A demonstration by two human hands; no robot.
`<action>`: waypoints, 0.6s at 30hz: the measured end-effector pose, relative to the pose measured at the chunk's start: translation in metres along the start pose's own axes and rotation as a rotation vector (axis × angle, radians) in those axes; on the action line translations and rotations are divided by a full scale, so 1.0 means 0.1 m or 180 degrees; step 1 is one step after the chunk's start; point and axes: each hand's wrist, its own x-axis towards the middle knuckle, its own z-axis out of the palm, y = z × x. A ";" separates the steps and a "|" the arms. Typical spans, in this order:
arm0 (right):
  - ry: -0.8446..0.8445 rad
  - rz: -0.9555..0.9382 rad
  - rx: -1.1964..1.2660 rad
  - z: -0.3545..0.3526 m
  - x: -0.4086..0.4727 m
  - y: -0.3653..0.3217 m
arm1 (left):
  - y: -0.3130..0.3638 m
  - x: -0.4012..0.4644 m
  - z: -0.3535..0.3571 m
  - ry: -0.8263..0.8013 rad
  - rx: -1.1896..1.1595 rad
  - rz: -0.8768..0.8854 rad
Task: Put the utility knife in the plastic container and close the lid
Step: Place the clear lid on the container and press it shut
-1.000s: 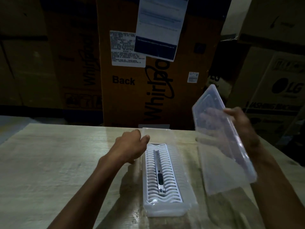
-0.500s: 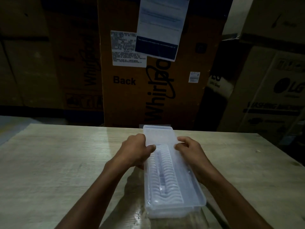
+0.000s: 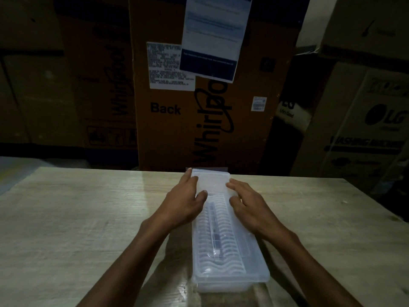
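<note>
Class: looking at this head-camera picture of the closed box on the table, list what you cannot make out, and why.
- Whether the translucent plastic lid has latched: head view, too dim.
- Slim grey utility knife detail: blurred through the lid.
- White printed label: text too small.

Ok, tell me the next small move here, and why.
Probably press down along the lid's edges to seat it. It already covers the container with the utility knife inside, and the left hand and right hand rest at its far end.
</note>
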 end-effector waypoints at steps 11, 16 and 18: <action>-0.0118 -0.0034 -0.0348 -0.01 0.01 -0.02 | -0.20 0.01 0.11 0.0201 -0.0140 -0.0080; 0.0081 -0.0114 -0.0568 0.04 0.09 0.01 | -0.21 0.00 0.09 0.0219 -0.0006 0.0029; 0.0058 -0.0113 -0.0567 0.07 0.11 0.02 | -0.21 0.00 0.08 0.0210 -0.0005 0.0069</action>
